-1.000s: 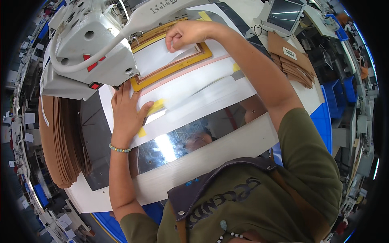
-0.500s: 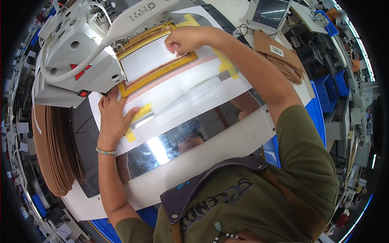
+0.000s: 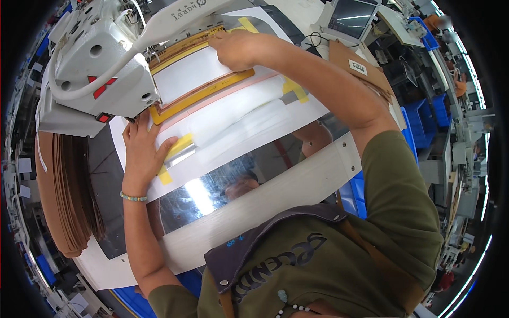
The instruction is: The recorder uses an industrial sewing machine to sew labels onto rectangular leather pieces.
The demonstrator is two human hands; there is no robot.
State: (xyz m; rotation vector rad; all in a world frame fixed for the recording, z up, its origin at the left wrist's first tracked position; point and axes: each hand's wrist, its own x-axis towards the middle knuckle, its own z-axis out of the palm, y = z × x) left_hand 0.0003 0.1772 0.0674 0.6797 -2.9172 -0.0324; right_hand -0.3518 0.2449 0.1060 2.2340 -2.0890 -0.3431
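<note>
My left hand (image 3: 142,151) lies flat with fingers spread on a large white sheet (image 3: 222,151), beside the near left corner of a yellow-edged rectangular clamp frame (image 3: 204,94). A strip of yellow tape (image 3: 179,147) lies by its thumb. My right hand (image 3: 236,51) is over the right end of the frame, its index finger reaching to the far inner edge and its other fingers curled under. What those fingers hold, if anything, is hidden. A white panel (image 3: 185,74) shows inside the frame. At the frame's left stands the grey-white head of a sewing machine (image 3: 95,74).
Brown flat pieces (image 3: 58,196) are stacked at the left; more brown pieces (image 3: 355,63) lie at the right. A control screen (image 3: 352,18) stands at the back right. A shiny metal plate (image 3: 212,191) spans the near side, before a pale table edge (image 3: 254,212).
My right hand has moved from the frame's near inner edge toward its far edge, the index finger stretching forward. My left hand stays flat on the sheet. The whole view has shifted slightly.
</note>
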